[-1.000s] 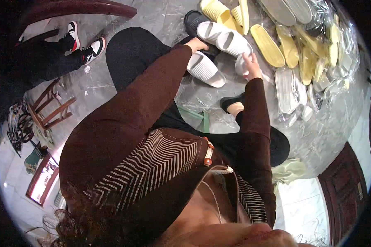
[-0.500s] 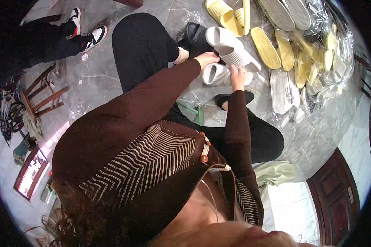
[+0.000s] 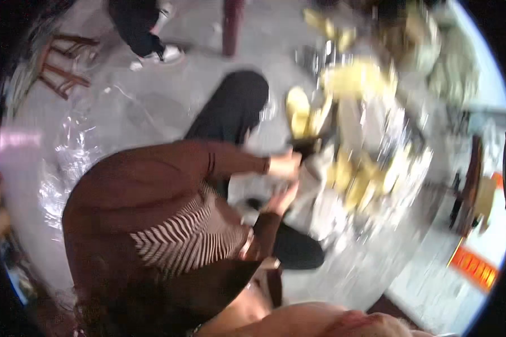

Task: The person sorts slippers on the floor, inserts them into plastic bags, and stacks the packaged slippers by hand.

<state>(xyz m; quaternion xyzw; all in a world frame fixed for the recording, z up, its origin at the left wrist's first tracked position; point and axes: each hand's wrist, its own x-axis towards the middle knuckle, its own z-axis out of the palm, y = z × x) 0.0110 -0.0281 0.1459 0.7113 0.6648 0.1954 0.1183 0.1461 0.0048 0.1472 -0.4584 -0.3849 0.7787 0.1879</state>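
Note:
Motion blur smears most of the view. My left hand (image 3: 285,165) reaches in from the left in a brown sleeve, its fingers bent but smeared. Just below it my right hand (image 3: 283,199) points up toward it, close to the left fingers. A pale grey-white shape (image 3: 316,171), looking like a slipper, lies against or beside both hands; whether either grips it is unclear. Beyond the left hand is a dark slipper-like shape (image 3: 306,146). A yellow slipper (image 3: 298,109) lies farther up.
Yellow and pale slippers in shiny clear plastic (image 3: 360,81) spread over the floor to the right. Another person's shoe (image 3: 168,54) shows at the top. A wooden stool (image 3: 64,70) stands upper left. Clear plastic (image 3: 64,180) lies at the left. Green sacks (image 3: 455,70) stand upper right.
The whole view has swung and blurred. Both hands have come closer together. The white slippers that stood clear by my hands are now smeared, and sacks show at the upper right.

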